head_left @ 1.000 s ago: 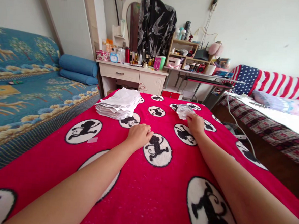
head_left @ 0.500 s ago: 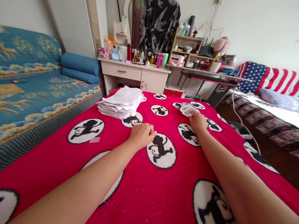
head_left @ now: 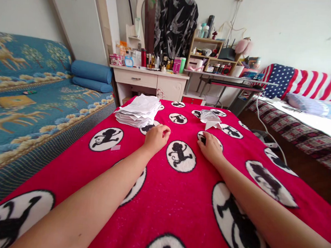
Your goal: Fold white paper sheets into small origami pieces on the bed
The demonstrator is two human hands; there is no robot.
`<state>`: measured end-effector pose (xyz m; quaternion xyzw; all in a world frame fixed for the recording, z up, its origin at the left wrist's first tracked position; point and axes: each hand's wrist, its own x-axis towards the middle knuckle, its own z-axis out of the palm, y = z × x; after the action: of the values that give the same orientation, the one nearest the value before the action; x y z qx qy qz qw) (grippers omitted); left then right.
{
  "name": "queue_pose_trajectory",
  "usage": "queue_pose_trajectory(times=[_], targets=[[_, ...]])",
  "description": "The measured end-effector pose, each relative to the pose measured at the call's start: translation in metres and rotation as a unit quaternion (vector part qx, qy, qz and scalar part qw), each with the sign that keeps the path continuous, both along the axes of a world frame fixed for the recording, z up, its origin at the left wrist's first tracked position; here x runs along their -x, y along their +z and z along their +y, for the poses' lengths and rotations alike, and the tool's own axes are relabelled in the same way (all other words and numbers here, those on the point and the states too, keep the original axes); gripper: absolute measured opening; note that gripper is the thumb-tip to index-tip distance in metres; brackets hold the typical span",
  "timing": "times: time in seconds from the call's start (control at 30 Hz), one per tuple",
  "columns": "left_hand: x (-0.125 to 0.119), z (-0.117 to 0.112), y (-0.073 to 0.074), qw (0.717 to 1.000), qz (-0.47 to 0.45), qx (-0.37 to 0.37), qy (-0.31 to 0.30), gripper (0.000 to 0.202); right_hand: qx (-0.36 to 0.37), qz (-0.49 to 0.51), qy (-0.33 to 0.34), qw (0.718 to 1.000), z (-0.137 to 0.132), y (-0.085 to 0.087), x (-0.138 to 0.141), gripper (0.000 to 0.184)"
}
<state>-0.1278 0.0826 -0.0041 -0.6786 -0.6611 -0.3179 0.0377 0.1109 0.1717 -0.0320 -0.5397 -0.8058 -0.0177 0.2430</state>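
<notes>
My left hand (head_left: pixel 155 140) rests above the red cloth (head_left: pixel 155 198), its fingers curled in and the thumb meeting the index finger; nothing shows between them. Just beyond it stands a thick, uneven stack of white paper sheets (head_left: pixel 138 111). My right hand (head_left: pixel 211 147) lies on the cloth with the fingers stretched out and loosely spread, holding nothing. Past its fingertips, and apart from them, sits a piece of folded white paper (head_left: pixel 211 119) with raised, pointed flaps. A small pale slip (head_left: pixel 115 147) lies on the cloth to the left of my left hand.
A blue patterned sofa (head_left: pixel 29 108) runs along the left side. Behind the cloth-covered surface stand a white dresser (head_left: pixel 134 79) crowded with bottles and a desk with shelves (head_left: pixel 206 41). A white cable (head_left: pixel 268 134) hangs on the right, near a bed (head_left: pixel 307 134).
My right hand has let go of the folded paper and drawn back toward me, its fingers now stretched out. My left hand's thumb and index finger now form a loop. The view has shifted slightly.
</notes>
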Motion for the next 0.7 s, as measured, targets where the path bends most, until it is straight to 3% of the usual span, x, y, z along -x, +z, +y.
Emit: queue_pose_trajectory(times=[0.1,0.2,0.4,0.57,0.7], targets=[[0.023,-0.002,0.012,0.988,0.003,-0.136,0.073,0.026,0.001,-0.024,0.041,0.999,-0.014,0.006,0.006,0.033],[0.056,0.003,0.016,0.974,0.009,-0.173,0.146,0.031,-0.002,-0.047,0.043,0.998,-0.019,0.011,0.009,0.032],[0.103,0.019,-0.001,0.982,0.004,-0.071,0.174,0.042,-0.008,-0.064,0.029,0.998,-0.022,0.014,0.012,0.032],[0.107,0.019,-0.008,0.984,0.046,-0.036,0.166,0.037,0.002,-0.069,0.030,0.997,-0.024,0.016,0.013,0.032],[0.110,0.019,-0.011,0.985,0.029,-0.039,0.166,0.028,-0.003,-0.072,0.032,0.997,-0.024,0.016,0.012,0.032]])
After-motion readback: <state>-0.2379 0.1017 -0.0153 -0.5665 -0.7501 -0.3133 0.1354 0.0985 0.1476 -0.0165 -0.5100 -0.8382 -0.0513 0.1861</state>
